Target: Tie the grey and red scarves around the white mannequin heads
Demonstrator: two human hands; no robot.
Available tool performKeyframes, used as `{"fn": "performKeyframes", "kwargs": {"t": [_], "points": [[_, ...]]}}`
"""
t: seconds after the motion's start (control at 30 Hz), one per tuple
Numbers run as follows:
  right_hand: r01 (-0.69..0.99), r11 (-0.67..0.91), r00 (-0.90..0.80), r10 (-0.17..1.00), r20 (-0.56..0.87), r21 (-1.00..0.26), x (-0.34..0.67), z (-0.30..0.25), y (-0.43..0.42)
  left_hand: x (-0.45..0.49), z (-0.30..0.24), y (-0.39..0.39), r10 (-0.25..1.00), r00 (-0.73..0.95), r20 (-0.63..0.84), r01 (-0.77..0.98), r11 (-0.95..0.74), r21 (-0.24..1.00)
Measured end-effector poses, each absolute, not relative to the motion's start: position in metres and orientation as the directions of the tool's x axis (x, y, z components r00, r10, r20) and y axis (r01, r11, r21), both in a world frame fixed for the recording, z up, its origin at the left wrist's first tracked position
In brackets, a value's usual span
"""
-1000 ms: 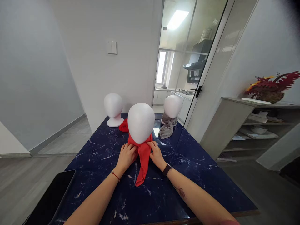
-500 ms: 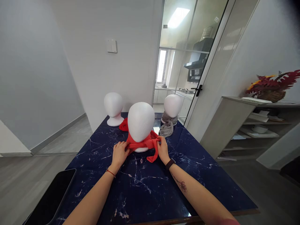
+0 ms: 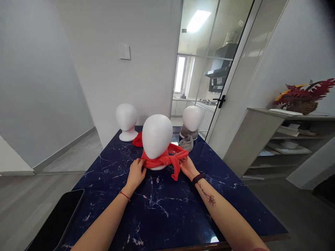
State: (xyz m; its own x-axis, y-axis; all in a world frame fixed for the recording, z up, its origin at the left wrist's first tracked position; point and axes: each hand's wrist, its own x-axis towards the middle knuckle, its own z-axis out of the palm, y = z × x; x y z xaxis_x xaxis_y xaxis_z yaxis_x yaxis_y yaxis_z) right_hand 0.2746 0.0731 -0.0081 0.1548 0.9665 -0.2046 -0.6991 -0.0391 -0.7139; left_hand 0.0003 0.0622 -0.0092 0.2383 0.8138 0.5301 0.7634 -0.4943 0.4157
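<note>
A white foam mannequin head (image 3: 157,134) stands in the middle of the table with a red scarf (image 3: 157,161) wrapped round its neck. The scarf is looped at the front, and one end hangs down on the right. My left hand (image 3: 137,172) has its fingertips closed on the scarf at the left side of the neck. To the right, my right hand (image 3: 188,168) grips the scarf's loop and holds it out from the neck; its fingertips are partly hidden behind the fabric.
Behind stand a bare foam head (image 3: 126,118) at left and another foam head (image 3: 192,118) wearing a grey scarf (image 3: 187,139) at right. More red cloth (image 3: 138,139) lies behind the middle head. A black phone-like device (image 3: 56,219) sits at the table's (image 3: 157,223) left edge.
My right hand has moved to the right, drawing the scarf's loop outward and shifting the hanging end rightward. My left hand has moved slightly right and stays at the left side of the neck.
</note>
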Motion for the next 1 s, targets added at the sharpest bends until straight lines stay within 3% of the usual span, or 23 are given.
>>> {"fn": "performKeyframes", "kwargs": {"t": [0.13,0.27,0.33,0.43,0.53,0.7,0.8,0.9,1.0], "points": [[-0.827,-0.208,-0.090,0.966,-0.241,-0.523,0.261,-0.005,0.062,0.007,-0.001,0.052,0.704,0.464,0.538,0.716,-0.656,0.241],[-0.836,-0.268,-0.227,0.963,-0.142,-0.479,0.265,0.000,0.062,0.007,0.002,0.050,0.677,0.578,0.455,0.671,-0.712,0.208],[-0.849,-0.183,-0.139,0.982,-0.125,-0.496,0.279,0.004,0.065,0.003,0.002,0.054,0.741,0.484,0.465,0.728,-0.636,0.255],[-0.824,0.006,0.127,0.977,-0.173,-0.567,0.311,0.008,0.068,-0.005,0.002,0.061,0.836,0.251,0.488,0.803,-0.461,0.377],[-0.767,0.046,0.237,0.947,-0.216,-0.641,0.334,0.006,0.069,-0.009,0.001,0.063,0.871,0.118,0.477,0.812,-0.361,0.459],[-0.616,0.061,0.339,0.920,-0.195,-0.785,0.327,-0.009,0.065,-0.002,0.001,0.056,0.831,0.295,0.471,0.761,-0.502,0.410],[-0.472,0.089,0.409,0.904,-0.128,-0.877,0.308,-0.005,0.069,0.001,-0.001,0.056,0.832,0.288,0.475,0.762,-0.499,0.412],[-0.289,0.163,0.465,0.885,0.011,-0.943,0.292,0.029,0.091,0.001,-0.007,0.061,0.853,0.227,0.470,0.773,-0.451,0.446],[-0.072,0.282,0.441,0.870,0.223,-0.957,0.275,0.097,0.132,-0.002,-0.013,0.067,0.863,0.195,0.466,0.759,-0.434,0.486]]}}
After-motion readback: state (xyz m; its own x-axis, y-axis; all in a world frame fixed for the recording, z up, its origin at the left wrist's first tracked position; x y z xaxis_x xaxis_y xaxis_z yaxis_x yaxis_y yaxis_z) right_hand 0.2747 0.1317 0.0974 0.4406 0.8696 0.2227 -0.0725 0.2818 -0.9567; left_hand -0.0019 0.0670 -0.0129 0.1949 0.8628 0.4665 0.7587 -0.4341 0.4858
